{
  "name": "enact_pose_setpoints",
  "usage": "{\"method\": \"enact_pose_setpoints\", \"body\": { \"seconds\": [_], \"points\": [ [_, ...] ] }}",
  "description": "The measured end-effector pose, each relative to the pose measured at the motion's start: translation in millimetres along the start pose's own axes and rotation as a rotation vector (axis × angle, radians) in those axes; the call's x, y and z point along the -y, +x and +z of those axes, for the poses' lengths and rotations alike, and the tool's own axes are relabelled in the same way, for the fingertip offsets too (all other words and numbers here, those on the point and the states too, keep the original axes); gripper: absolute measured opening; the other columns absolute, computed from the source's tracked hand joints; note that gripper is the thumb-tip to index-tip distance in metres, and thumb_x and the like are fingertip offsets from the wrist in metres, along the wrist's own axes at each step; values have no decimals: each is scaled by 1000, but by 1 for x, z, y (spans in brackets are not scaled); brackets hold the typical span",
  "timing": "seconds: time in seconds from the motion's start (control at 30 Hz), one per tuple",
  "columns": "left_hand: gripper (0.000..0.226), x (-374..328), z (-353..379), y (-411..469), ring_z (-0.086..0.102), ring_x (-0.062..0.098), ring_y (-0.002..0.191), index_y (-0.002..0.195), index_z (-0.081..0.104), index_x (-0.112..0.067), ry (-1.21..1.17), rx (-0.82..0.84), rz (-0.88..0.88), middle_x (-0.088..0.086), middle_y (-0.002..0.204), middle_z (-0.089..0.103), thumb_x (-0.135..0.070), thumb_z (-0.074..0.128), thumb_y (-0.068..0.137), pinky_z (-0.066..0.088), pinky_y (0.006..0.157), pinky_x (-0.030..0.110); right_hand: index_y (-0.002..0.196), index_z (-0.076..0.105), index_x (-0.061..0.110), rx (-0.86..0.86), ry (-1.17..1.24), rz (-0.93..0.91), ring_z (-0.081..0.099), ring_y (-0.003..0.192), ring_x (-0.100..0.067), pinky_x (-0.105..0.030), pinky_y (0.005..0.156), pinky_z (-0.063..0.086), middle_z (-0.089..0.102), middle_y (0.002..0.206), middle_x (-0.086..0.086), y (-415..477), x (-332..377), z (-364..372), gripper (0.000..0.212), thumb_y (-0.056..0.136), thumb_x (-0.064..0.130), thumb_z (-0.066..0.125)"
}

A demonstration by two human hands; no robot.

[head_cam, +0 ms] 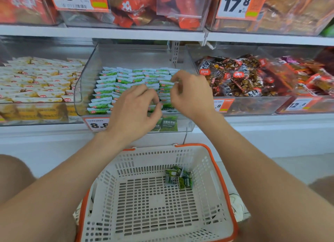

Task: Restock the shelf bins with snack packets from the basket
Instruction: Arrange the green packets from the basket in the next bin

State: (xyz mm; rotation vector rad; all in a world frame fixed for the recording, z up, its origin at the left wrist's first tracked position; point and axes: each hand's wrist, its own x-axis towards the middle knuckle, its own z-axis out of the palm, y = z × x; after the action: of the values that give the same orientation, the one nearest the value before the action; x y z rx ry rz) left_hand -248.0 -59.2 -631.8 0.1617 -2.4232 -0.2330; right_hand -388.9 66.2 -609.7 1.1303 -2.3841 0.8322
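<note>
Few green packets [178, 177] lie in the basket [144, 160], many in the bin [85, 89].

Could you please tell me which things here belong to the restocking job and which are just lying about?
Job in hand: left hand, right hand, green packets in the clear middle bin, basket, leftover packets inside it.

Lying about: yellow packets in the left bin, brown snacks in the right bin, orange packets on the upper shelf, price tags.
</note>
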Motion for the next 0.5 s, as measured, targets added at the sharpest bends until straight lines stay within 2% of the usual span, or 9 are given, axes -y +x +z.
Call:
{"method": "enact_pose_setpoints", "body": {
  "seconds": [0.1, 0.17, 0.2, 0.27, 0.37, 0.43, 0.5],
  "points": [
    [19, -20, -2, -20, 49, 16, 61, 70, 57, -22, -67, -52, 19, -13, 64, 41, -28, 65, 87, 39, 54, 30, 87, 70, 21, -167, 198, 1, 58, 55, -19, -34, 55, 49, 57, 57, 8, -44, -1, -5, 18, 78, 22, 55],
    [27, -27, 6, -36, 50, 16, 52, 64, 53, -23, -89, 56, 35, -10, 54, 42, -34, 61, 87, 39, 48, 29, 79, 69, 19, -196, 255, -5, 49, 46, -17, -32, 48, 42, 48, 50, 10, -74, -8, 1, 15, 76, 15, 55],
    [29, -28, 13, -42, 51, 17, 52, 64, 53, -23, -73, 164, 55, -10, 53, 45, -38, 58, 88, 39, 48, 29, 77, 69, 19, -175, 267, -9, 47, 46, -16, -30, 47, 41, 47, 50, 11, -88, -14, 6, 15, 75, 14, 55],
    [28, -27, 26, -52, 55, 17, 59, 70, 57, -26, -1, 473, 114, -9, 60, 55, -44, 52, 92, 43, 52, 30, 76, 69, 21, -40, 242, -15, 51, 48, -17, -30, 49, 45, 56, 53, 9, -117, -35, 26, 17, 76, 18, 51],
    [23, -26, 45, -63, 59, 19, 69, 84, 62, -27, 82, 850, 159, -7, 76, 63, -39, 49, 98, 51, 60, 36, 80, 68, 26, 283, 86, 57, 61, 56, -21, -34, 54, 54, 68, 64, 6, -151, -76, 63, 22, 78, 28, 46],
    [21, -25, 55, -72, 59, 21, 70, 88, 64, -24, 113, 1022, 153, -2, 81, 63, -32, 48, 99, 45, 55, 34, 77, 69, 27, 473, -55, 63, 66, 64, -20, -33, 60, 57, 73, 73, 6, -168, -98, 84, 24, 78, 30, 45],
    [21, -24, 62, -78, 59, 23, 71, 88, 63, -22, 119, 1123, 156, 0, 82, 60, -28, 47, 100, 42, 55, 34, 77, 68, 24, 676, -168, 78, 66, 73, -20, -32, 68, 56, 73, 81, 4, -183, -115, 106, 20, 83, 24, 49]
  ]
}}
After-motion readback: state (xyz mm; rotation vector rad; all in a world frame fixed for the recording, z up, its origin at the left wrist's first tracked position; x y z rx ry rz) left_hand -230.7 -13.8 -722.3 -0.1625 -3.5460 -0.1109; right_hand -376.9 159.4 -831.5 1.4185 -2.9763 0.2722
